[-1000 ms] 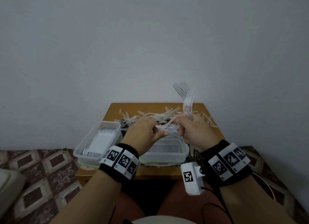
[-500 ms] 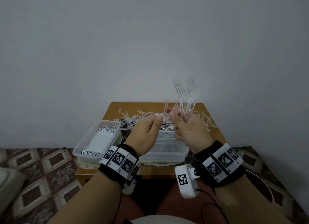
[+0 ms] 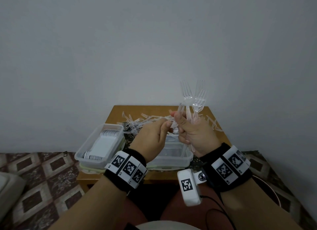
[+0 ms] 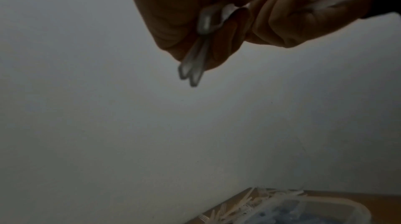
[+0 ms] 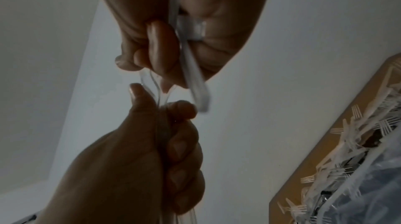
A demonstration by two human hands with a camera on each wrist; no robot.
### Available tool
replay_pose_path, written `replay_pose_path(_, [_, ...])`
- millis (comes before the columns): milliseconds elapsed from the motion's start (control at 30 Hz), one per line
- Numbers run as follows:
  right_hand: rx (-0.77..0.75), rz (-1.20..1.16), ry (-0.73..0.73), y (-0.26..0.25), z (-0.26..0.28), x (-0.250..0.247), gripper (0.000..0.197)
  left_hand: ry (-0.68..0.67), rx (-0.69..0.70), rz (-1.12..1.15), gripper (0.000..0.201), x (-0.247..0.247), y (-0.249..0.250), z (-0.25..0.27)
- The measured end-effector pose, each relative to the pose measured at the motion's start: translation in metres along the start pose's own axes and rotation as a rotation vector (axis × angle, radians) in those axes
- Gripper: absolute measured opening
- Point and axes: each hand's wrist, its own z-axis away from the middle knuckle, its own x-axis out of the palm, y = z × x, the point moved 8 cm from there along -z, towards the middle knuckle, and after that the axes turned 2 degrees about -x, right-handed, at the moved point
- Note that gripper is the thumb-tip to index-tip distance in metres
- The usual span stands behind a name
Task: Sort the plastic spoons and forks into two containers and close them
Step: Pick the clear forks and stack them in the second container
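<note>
My right hand (image 3: 184,127) grips a bundle of clear plastic forks (image 3: 193,99) by the handles, tines up, above the table. My left hand (image 3: 167,123) is right beside it and pinches clear forks (image 5: 159,93) whose heads touch the right hand's fingers (image 5: 160,47). Handle ends (image 4: 192,71) stick out below the hand in the left wrist view. A loose pile of forks (image 3: 142,121) lies on the back of the wooden table (image 3: 118,113). The left container (image 3: 85,150) holds rows of white spoons (image 3: 108,133). The clear right container (image 3: 187,158) sits below my hands, its inside mostly hidden.
The small table stands against a plain grey wall. Both containers stand open at its front edge, on what look like their lids. A patterned floor (image 3: 42,178) lies left and right. My knees are under the table's front edge.
Both hands rose off the pile. The right hand's forks swung upright. The left hand brought its forks rightward against the right hand's bundle.
</note>
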Motion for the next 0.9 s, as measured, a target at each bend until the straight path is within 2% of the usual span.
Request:
replay_pose_path(100, [-0.063, 0.012, 0.078, -0.003, 0.000, -0.004, 0.029, -0.040, 0.013, -0.020, 0.037, 0.006, 0.005, -0.001])
replay_pose_path(167, [-0.099, 0.049, 0.107, -0.007, 0.000, -0.005, 0.024, -0.046, -0.016, -0.023, 0.036, 0.008, 0.004, -0.001])
replay_pose_path(233, [-0.101, 0.070, 0.151, -0.007, 0.000, -0.008, 0.024, 0.008, -0.066, 0.005, 0.030, 0.004, -0.001, -0.002])
replay_pose_path(333, [-0.114, 0.079, 0.175, -0.007, 0.003, -0.011, 0.012, 0.129, -0.140, 0.104, 0.028, -0.009, -0.010, -0.002])
replay_pose_path(467, [-0.244, 0.272, 0.170, -0.010, 0.006, -0.005, 0.010, 0.165, -0.196, 0.259, 0.025, -0.015, -0.013, -0.004])
replay_pose_path(667, [-0.406, 0.369, 0.121, -0.008, 0.011, 0.013, 0.011, 0.112, -0.180, 0.364, 0.025, -0.008, 0.001, -0.004])
replay_pose_path(800, [-0.521, 0.518, 0.136, -0.007, 0.020, 0.024, 0.013, 0.108, -0.238, 0.490, 0.027, -0.009, 0.001, -0.006])
replay_pose_path(900, [-0.554, 0.546, 0.156, -0.008, 0.020, 0.023, 0.018, 0.085, -0.271, 0.621, 0.027, -0.011, 0.003, -0.008])
